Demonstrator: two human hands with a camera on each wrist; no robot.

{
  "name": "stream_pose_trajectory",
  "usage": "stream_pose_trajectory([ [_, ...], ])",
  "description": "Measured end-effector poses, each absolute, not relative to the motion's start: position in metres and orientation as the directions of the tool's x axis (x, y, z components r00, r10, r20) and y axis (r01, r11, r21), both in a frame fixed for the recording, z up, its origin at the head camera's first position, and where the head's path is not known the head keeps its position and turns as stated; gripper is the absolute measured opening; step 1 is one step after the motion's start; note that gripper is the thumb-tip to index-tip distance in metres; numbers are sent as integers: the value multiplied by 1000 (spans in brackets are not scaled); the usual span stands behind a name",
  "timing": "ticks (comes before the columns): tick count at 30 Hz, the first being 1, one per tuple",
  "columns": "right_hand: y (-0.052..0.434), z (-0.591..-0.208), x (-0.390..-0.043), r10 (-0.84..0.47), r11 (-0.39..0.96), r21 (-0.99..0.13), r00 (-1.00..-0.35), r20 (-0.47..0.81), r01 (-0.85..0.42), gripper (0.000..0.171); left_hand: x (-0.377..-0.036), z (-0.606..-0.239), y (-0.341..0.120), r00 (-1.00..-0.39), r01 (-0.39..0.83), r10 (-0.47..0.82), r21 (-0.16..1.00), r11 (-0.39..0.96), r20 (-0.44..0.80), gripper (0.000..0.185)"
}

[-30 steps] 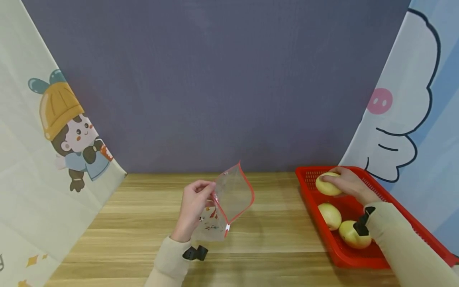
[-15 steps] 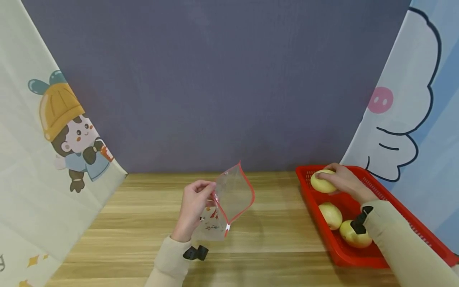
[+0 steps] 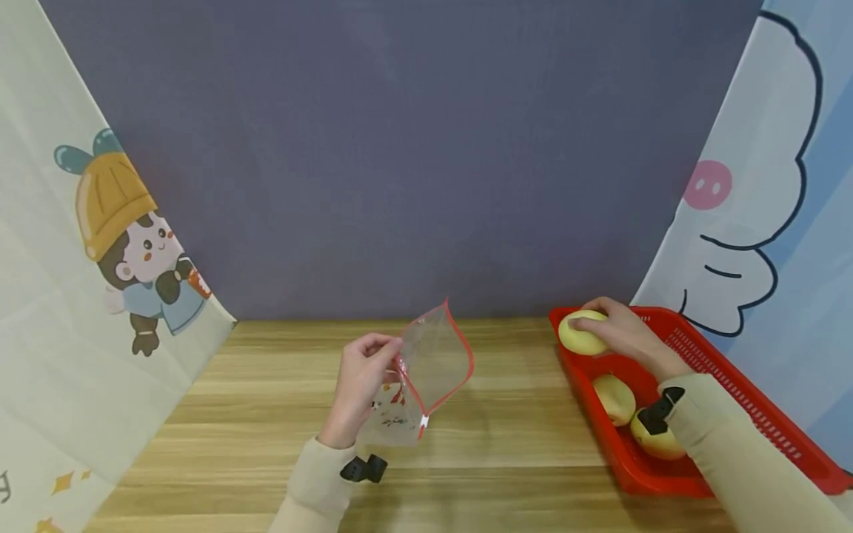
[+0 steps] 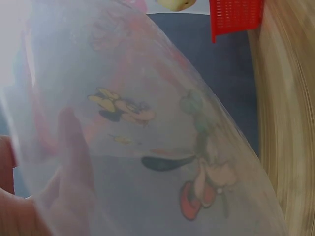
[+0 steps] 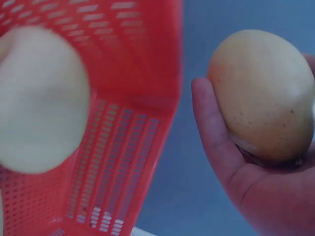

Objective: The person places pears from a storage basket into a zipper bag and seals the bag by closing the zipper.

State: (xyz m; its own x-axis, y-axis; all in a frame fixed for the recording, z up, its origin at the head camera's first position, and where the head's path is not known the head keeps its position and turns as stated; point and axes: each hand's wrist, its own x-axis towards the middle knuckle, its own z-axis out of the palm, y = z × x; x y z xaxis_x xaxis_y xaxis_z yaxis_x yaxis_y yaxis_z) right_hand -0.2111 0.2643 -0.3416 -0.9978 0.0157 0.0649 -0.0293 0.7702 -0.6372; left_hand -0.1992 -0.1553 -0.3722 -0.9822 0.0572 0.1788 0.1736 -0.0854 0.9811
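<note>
My left hand (image 3: pixel 363 377) pinches the rim of a clear zip bag (image 3: pixel 426 374) with a red edge and cartoon prints, holding it upright above the wooden table (image 3: pixel 266 414). In the left wrist view the bag (image 4: pixel 147 137) fills the frame. My right hand (image 3: pixel 616 333) grips a yellow apple (image 3: pixel 578 333) over the far left corner of the red basket (image 3: pixel 733 385). The right wrist view shows that apple (image 5: pixel 263 98) in my palm above the basket (image 5: pixel 123 123). Two more yellow apples (image 3: pixel 614 398) (image 3: pixel 649 438) lie in the basket.
A grey backdrop (image 3: pixel 413 148) closes the back of the table. Cartoon-printed cloth panels stand at the left (image 3: pixel 80 296) and right (image 3: pixel 766 185). Bare wood lies between the bag and the basket.
My right hand has lifted the apple and carried it left, from inside the basket to its far left corner. The left hand and bag have stayed put.
</note>
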Motion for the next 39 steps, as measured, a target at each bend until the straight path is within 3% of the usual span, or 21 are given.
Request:
stream_pose_trajectory([
  [15, 235, -333, -204, -29, 727, -677, -990, 135, -114, 52, -199, -374, -150, -984, 166, 46, 980, -108, 171, 19],
  [39, 191, -317, -201, -62, 635, -740, -970, 237, -221, 47, -200, -373, -150, -982, 178, 54, 980, -93, 184, 25],
])
